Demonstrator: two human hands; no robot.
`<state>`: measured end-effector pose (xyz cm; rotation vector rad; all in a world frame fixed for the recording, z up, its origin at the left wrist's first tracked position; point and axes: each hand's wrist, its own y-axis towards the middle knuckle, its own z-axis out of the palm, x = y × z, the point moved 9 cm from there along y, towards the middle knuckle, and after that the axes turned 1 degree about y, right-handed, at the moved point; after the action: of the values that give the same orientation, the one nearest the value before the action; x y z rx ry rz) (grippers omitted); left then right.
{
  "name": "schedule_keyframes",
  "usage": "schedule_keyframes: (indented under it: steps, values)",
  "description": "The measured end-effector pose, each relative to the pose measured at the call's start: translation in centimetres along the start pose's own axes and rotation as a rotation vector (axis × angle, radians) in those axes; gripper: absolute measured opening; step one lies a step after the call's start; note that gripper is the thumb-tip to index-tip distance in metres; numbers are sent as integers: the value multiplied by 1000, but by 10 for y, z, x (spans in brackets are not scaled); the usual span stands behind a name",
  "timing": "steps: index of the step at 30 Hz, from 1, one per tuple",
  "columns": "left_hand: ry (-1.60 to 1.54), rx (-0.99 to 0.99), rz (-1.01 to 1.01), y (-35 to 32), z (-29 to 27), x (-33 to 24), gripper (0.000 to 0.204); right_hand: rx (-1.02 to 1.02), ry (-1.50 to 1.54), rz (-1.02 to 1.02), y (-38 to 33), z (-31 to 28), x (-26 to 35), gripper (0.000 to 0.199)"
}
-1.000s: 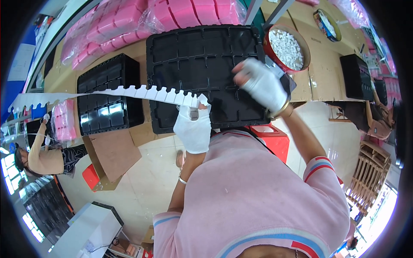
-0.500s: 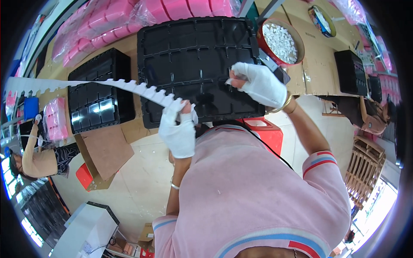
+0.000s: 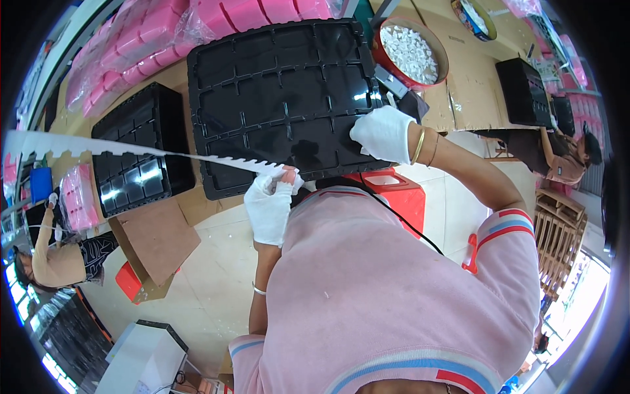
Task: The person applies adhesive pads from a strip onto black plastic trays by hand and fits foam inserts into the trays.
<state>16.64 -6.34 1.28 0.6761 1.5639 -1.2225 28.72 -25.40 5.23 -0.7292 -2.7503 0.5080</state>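
A long white strip [image 3: 131, 146] with a notched edge runs from the far left to my left hand [image 3: 269, 209]. That hand, in a white glove with bare fingertips, pinches the strip's end at the near edge of a large black plastic tray [image 3: 262, 98]. The tray has raised ribs and its ribbed face is up. My right hand [image 3: 386, 134], also gloved, lies at the tray's right near corner with its fingers curled down. What those fingers hold, if anything, is hidden. A small white piece shows just beyond its knuckles.
Another black tray [image 3: 141, 151] stands left. A red round tin [image 3: 441, 64] of small white pieces is at the far right, beside a dark cloth-like item [image 3: 413, 105]. Pink wrapped packs [image 3: 144, 39] line the back. A red stool [image 3: 400, 197] stands near me. Co-workers are at both sides.
My right hand has come down from above the tray to its right near corner, its fingers turning out of sight. My left hand keeps the strip, which now hangs straighter. The whole view has shifted slightly.
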Motion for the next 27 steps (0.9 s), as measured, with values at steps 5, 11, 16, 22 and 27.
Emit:
schedule_keyframes:
  steps: [5,11,16,22,27]
  values:
    - [-7,-32,-31,3,-3,7,18,-145,185,76,-10,-7,-13,10]
    - [12,-24,-43,7,-4,14,18,-233,283,152,-24,1,-18,10]
    - [62,-24,-79,8,-4,10,17,-170,253,199,-22,9,-15,3]
    - [-8,-43,-81,9,-3,8,15,-304,294,188,-25,6,-12,6]
    - [-46,-48,-103,11,-5,3,14,-266,251,72,-29,11,15,6]
